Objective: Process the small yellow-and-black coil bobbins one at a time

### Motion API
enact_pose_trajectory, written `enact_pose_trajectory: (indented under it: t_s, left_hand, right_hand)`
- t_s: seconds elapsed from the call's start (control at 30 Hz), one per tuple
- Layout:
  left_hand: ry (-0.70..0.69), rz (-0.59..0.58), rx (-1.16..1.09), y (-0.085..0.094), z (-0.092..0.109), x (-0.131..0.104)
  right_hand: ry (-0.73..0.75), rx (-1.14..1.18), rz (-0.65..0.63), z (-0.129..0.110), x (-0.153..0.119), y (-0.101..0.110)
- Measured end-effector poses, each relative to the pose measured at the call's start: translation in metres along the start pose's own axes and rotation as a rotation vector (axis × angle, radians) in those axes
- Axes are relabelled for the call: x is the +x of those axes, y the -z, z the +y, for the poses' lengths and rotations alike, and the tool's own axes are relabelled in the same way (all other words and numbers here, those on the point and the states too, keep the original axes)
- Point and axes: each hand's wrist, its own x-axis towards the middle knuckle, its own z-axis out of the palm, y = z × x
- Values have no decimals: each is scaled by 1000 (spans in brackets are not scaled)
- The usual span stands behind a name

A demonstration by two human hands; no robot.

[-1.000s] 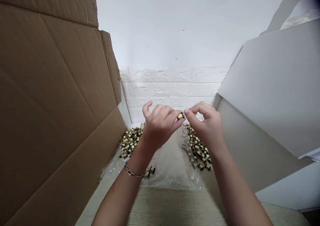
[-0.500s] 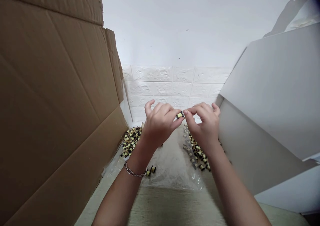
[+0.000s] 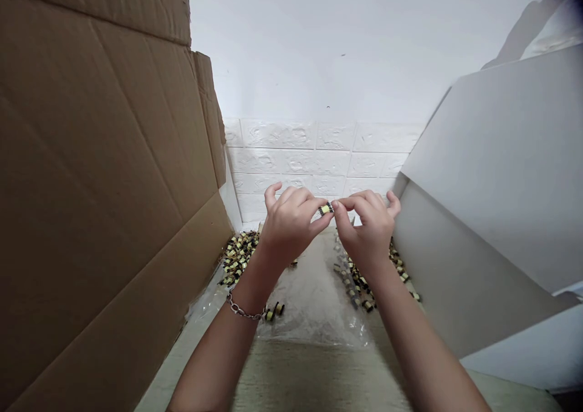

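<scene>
A small transformer [image 3: 325, 209], yellow-taped in the middle with black ends and metal pins, is held up in front of me. Thumb and forefinger of my left hand [image 3: 290, 222] pinch its left side. The thumb and forefinger of my right hand [image 3: 367, 225] close on the pins at its right end; the exact contact is too small to make out. Beyond my left wrist lies a pile of similar transformers [image 3: 239, 257], some with loose wires. More transformers [image 3: 359, 289] are heaped below my right hand, partly hidden by that arm.
A clear plastic bag [image 3: 314, 303] lies flat on the wooden table [image 3: 319, 375] between the piles. Tall brown cardboard [image 3: 104, 175] walls the left side, and a white box [image 3: 496, 169] stands to the right. Behind is a white brick-patterned wall [image 3: 277, 134].
My right hand has shifted slightly left, its fingertips still at the transformer's pin end. More of the right-hand pile shows beside my forearm. My left hand keeps its pinch.
</scene>
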Motion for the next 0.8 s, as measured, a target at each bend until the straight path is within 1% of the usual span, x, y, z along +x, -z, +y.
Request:
enact_pose_trajectory:
  t_s: [0.07,0.17,0.3,0.37,0.5,0.6,0.8]
  left_hand:
    - [17,-13,-10,0,1,0]
    - [32,-16,-25,0,1,0]
    - [49,-29,-39,0,1,0]
    - [52,-37,-42,-1,0,0]
    - [55,-88,-34,0,-3,0]
    - [45,-167,-36,2,-6,0]
    - [-3,-351,10,3,-15,0]
  right_hand:
    - [-21,16,22,0,0,-1]
    - [-54,49,16,-1,0,-2]
    - [-52,59,24,-1,-1,-2]
    - [-11,29,36,0,-1,-3]
    - [128,-45,33,5,-1,-5]
    - [220,-87,-38,8,-1,-6]
    - [350,-129,-294,10,-2,-7]
